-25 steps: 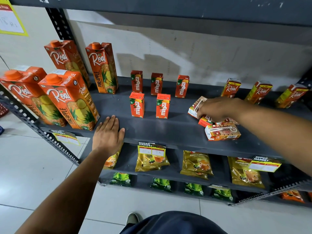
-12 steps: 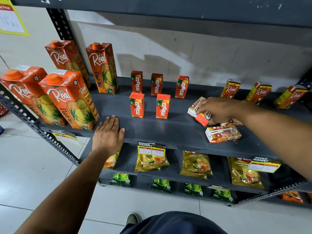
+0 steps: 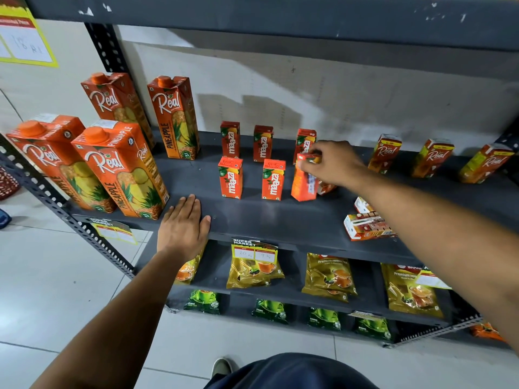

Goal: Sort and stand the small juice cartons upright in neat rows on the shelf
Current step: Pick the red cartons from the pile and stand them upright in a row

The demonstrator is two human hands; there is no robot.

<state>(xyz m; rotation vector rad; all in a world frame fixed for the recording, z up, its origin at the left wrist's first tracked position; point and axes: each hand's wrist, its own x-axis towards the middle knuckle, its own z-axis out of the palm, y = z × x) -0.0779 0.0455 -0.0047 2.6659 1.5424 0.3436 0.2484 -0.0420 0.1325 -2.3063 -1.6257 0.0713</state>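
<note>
My right hand [image 3: 334, 164] pinches the top of a small orange Maaza carton [image 3: 303, 183], which stands upright on the grey shelf [image 3: 280, 220] as third in the front row, right of two front Maaza cartons [image 3: 230, 178] [image 3: 273, 179]. Behind them stand three back-row Maaza cartons [image 3: 230, 139]; the rightmost is partly hidden by my fingers. A carton [image 3: 327, 188] lies partly hidden under my hand. Two lying cartons [image 3: 365, 227] rest near the front right edge. Flat on the shelf's front edge rests my left hand [image 3: 182, 226], holding nothing.
Large Real pineapple cartons [image 3: 120, 169] stand at the shelf's left. Three small Real cartons [image 3: 432, 157] stand along the back right. Tea packets [image 3: 328, 276] fill the lower shelves, with price tags [image 3: 254, 252] on the edge. An upper shelf [image 3: 280, 15] overhangs.
My right hand lifted a Maaza carton from the lying pile, carried it left and stood it upright beside the two front cartons. My left hand stayed put.
</note>
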